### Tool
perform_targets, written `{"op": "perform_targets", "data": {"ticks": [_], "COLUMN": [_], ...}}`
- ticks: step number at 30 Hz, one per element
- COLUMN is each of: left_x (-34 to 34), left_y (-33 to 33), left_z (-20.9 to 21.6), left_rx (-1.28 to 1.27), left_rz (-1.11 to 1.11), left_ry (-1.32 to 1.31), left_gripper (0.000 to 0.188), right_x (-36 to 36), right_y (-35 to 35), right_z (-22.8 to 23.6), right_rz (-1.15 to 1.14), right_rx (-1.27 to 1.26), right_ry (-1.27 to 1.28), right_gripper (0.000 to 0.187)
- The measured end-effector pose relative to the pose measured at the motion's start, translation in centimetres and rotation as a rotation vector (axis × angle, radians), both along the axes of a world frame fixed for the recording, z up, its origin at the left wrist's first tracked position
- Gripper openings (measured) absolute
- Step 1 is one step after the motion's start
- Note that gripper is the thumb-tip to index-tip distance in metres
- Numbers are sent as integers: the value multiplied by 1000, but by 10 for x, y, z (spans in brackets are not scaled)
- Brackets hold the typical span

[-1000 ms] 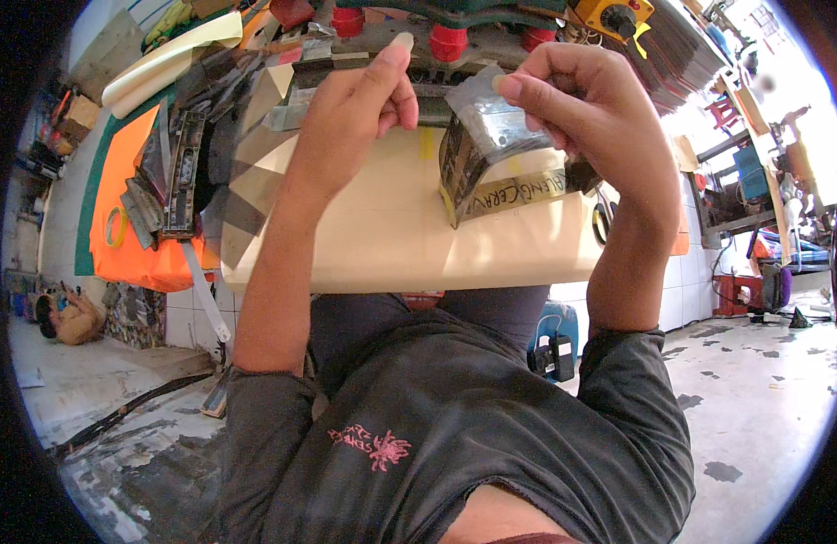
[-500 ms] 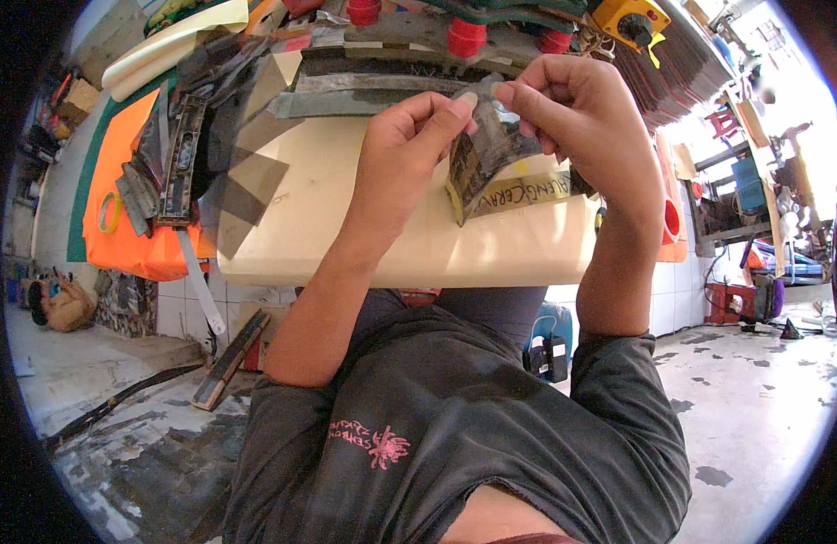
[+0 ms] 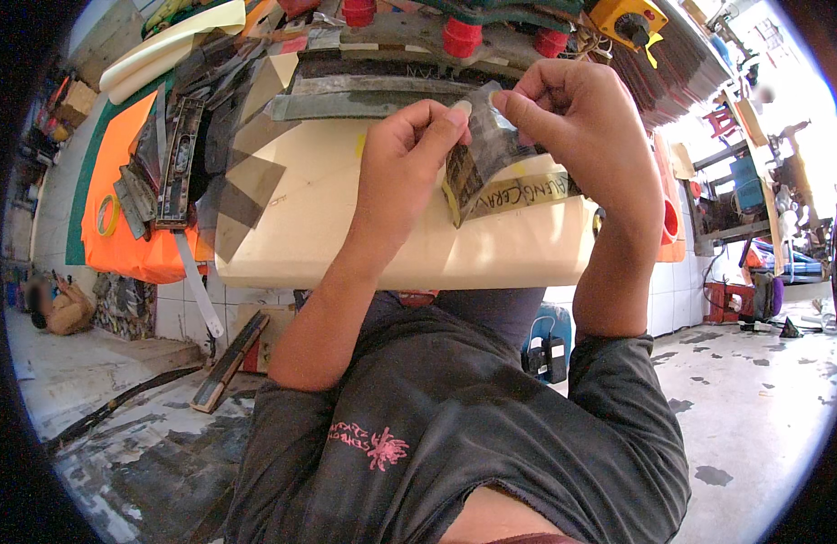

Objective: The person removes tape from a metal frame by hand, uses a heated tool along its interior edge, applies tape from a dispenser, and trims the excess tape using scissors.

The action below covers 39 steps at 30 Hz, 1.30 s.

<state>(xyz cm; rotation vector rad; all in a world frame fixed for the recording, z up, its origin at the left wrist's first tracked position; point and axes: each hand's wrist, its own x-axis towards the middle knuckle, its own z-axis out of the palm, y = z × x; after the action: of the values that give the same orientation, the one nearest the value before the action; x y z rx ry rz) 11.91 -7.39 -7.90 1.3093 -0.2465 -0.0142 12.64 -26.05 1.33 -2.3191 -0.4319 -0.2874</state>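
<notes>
I see both of my hands raised over the cream-coloured, smooth-topped table (image 3: pixel 346 245), meeting at one thing: a curled strip of grey, translucent film with a yellowed band along its lower edge (image 3: pixel 491 172). My left hand (image 3: pixel 405 168) is closed on the strip's left end, thumb and forefinger pinching it near the top. My right hand (image 3: pixel 572 118) is closed on the upper right part of the same strip, fingertips (image 3: pixel 513 104) pressed on its top edge, almost touching the left thumb. The strip arches between the two grips and hangs just above the table's far right area; whether its lower edge touches the surface I cannot tell.

Just behind the strip, along the table's far edge, lies a long grey metal bar (image 3: pixel 364 95), with red round caps (image 3: pixel 461 36) behind it and a yellow box with a black knob (image 3: pixel 628 20) to the right. At the table's left corner lie dark translucent sheets cut in squares and triangles (image 3: pixel 246 190). Further left, an orange sheet (image 3: pixel 119 218) carries a roll of yellow tape (image 3: pixel 108 215) and a long dark metal tool (image 3: pixel 178 163). Below the table, a wooden plank (image 3: pixel 230 361) lies on the stained concrete floor (image 3: pixel 754 390).
</notes>
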Motion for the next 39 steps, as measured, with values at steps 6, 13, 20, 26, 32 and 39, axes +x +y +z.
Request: {"op": "perform_targets", "data": {"ticks": [6,13,20,26,32,39], "left_x": [0,10,10,10,11,6], "left_y": [-6,-8,-9,-12,-10,-14], "left_z": [-7,-13,-15,-17,-20,-19], "left_rx": [-65,-106,-73,-100,-96,-168], "left_rz": [24,37,23,16,-7,-37], "left_ry": [-45,18,9,31,53,77], "left_gripper": [27,31,24,22,24,27], "right_x": [-5,3,5,3,5,5], "right_y": [6,7,8,8,7,6], "right_z": [10,6,9,9,8,7], "right_rz": [-47,-68,-87,-86,-95,-86], "right_rx": [-130,-260,-227,-239,-253,-231], "right_ry": [-36,-101,-26,-23,-3,3], "right_gripper": [32,30,32,32,33,33]}}
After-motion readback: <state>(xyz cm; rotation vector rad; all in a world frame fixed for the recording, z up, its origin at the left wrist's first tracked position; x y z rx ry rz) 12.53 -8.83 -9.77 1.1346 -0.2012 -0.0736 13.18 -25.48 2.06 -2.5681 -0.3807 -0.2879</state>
